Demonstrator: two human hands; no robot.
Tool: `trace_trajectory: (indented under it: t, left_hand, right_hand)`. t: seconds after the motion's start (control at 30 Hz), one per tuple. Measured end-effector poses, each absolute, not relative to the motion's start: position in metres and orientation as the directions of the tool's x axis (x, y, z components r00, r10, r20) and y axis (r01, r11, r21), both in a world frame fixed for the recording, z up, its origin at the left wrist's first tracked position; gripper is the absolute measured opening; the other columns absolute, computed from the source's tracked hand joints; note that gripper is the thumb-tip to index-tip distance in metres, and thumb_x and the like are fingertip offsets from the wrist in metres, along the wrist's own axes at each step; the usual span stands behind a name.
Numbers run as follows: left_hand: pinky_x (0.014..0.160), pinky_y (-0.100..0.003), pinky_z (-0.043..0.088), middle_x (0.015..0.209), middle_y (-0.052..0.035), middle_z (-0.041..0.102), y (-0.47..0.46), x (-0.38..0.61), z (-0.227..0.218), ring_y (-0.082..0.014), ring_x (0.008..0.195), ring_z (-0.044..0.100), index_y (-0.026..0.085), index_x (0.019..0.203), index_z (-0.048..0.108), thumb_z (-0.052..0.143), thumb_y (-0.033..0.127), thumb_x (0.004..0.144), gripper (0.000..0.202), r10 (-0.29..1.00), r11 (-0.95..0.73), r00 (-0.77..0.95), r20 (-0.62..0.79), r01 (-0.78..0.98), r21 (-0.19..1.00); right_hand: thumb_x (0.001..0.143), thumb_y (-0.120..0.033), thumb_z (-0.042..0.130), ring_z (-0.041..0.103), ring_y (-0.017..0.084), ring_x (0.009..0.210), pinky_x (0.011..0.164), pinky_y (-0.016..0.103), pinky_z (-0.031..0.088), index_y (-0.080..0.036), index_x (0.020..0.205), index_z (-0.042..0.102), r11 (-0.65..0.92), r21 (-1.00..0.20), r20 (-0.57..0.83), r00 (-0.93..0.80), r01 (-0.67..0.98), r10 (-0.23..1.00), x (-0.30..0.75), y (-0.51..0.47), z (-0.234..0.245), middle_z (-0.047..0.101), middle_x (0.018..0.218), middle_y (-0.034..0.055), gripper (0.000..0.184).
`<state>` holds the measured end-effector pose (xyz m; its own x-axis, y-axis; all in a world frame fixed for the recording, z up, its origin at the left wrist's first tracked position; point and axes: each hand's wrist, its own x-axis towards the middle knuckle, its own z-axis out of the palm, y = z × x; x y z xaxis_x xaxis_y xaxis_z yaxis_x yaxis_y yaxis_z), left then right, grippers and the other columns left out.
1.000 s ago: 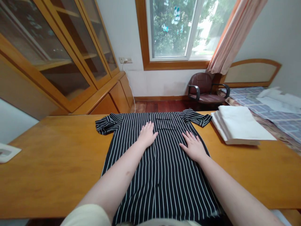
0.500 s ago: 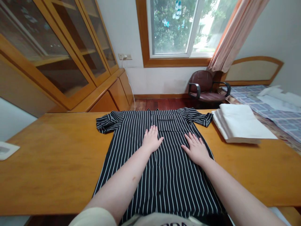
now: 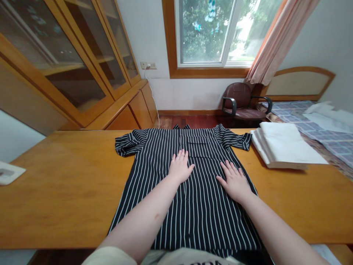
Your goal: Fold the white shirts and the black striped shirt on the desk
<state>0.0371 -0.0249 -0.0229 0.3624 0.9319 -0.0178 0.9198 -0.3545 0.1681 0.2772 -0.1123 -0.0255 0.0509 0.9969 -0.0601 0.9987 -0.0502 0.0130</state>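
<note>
A black short-sleeved shirt with white stripes point(image 3: 204, 191) lies spread out, front side up, on the wooden table point(image 3: 68, 191). Its collar end is at the far edge and its hem hangs toward my body. My left hand point(image 3: 180, 168) rests flat on the middle of the shirt, beside the button line, fingers stretched out. Flat on the shirt's right side, below the chest pocket, lies my right hand point(image 3: 234, 182) with its fingers spread. Neither hand grips the cloth.
A stack of folded white material point(image 3: 286, 145) sits at the table's right. At the left edge lies a white flat object point(image 3: 11, 173). Beyond stand a glass-doored cabinet point(image 3: 110, 97), a brown armchair point(image 3: 239, 99) and a bed point(image 3: 317, 117).
My right hand has slid down the shirt toward me. The left hand has shifted only slightly, and the whole view has moved a little.
</note>
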Motion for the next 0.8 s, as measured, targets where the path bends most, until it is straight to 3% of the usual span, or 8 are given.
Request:
trace_trajectory:
  t: [0.3,0.4,0.6,0.73,0.8]
  left_hand:
    - [0.114,-0.046,0.010,0.154,-0.0108,0.015,-0.034,0.037,-0.027,-0.0246,0.142,0.010,0.013,0.147,0.020,0.023,0.059,0.088,0.075,0.937,-0.342,0.350,-0.012,0.923,0.175]
    - [0.114,-0.046,0.010,0.154,-0.0107,0.014,-0.040,0.037,-0.027,-0.0245,0.142,0.008,0.014,0.147,0.018,0.024,0.059,0.088,0.075,0.935,-0.347,0.355,-0.012,0.921,0.177]
    - [0.114,-0.047,0.009,0.154,-0.0099,0.015,-0.051,0.038,-0.027,-0.0243,0.142,0.009,0.016,0.148,0.018,0.024,0.057,0.089,0.072,0.936,-0.342,0.352,-0.017,0.920,0.189]
    - [0.114,-0.046,0.011,0.154,-0.0099,0.017,-0.057,0.039,-0.025,-0.0238,0.142,0.010,0.014,0.147,0.020,0.026,0.056,0.088,0.072,0.938,-0.341,0.347,-0.006,0.923,0.180]
    - [0.114,-0.046,0.011,0.154,-0.0099,0.018,-0.060,0.039,-0.024,-0.0238,0.142,0.011,0.015,0.147,0.021,0.027,0.055,0.088,0.072,0.939,-0.338,0.344,-0.003,0.925,0.173]
  right_hand:
    - [0.090,-0.056,0.026,0.017,0.026,0.140,0.111,0.049,0.017,-0.020,0.147,0.024,-0.091,0.038,-0.073,0.093,0.995,0.993,0.272,-0.123,-0.026,0.019,0.153,0.0062,0.068]
    - [0.089,-0.056,0.031,0.022,0.028,0.138,0.108,0.049,0.024,-0.019,0.146,0.027,-0.079,0.034,-0.109,0.083,0.996,0.991,0.272,-0.125,-0.018,0.023,0.152,0.0076,0.069]
    - [0.087,-0.058,0.034,0.053,0.032,0.115,0.094,0.044,0.041,-0.012,0.126,0.055,-0.122,-0.077,-0.159,0.109,0.990,0.981,0.261,-0.097,0.018,0.055,0.128,0.0182,0.063]
    - [0.089,-0.055,0.032,0.036,0.028,0.131,0.105,0.040,0.029,-0.009,0.134,0.045,-0.003,-0.131,0.044,0.009,0.991,0.999,0.243,-0.060,0.020,0.039,0.143,0.0182,0.066]
    - [0.089,-0.056,0.033,0.028,0.029,0.136,0.107,0.042,0.025,-0.009,0.139,0.038,0.024,-0.124,0.068,-0.016,0.992,0.998,0.236,-0.042,0.011,0.029,0.149,0.0181,0.069]
